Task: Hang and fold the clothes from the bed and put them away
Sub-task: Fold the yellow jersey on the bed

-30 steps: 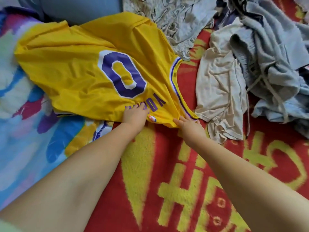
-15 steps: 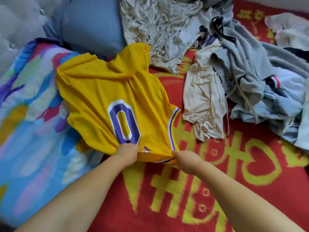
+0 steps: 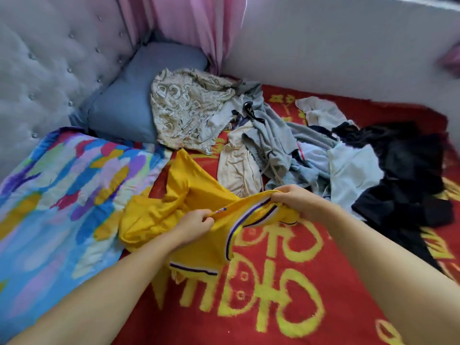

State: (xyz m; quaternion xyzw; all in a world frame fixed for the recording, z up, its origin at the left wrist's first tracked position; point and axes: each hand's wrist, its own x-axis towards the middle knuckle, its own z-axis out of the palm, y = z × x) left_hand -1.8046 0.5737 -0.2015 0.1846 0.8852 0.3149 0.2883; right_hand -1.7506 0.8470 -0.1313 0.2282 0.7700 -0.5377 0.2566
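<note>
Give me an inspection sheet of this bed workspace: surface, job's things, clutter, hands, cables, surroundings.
Surface: red blanket with yellow lettering; multicoloured quilt at the left.
Job's things: yellow jersey bunched and partly lifted; unsorted heap behind it: patterned beige garment, cream garment, grey sweatpants, pale blue garment, black garment.
Clutter: blue pillow against the headboard.
Hands: left hand and right hand each grip the jersey's striped edge.
Cables: nothing seen.
Surroundings: tufted grey headboard, pink curtain, pale wall.
</note>
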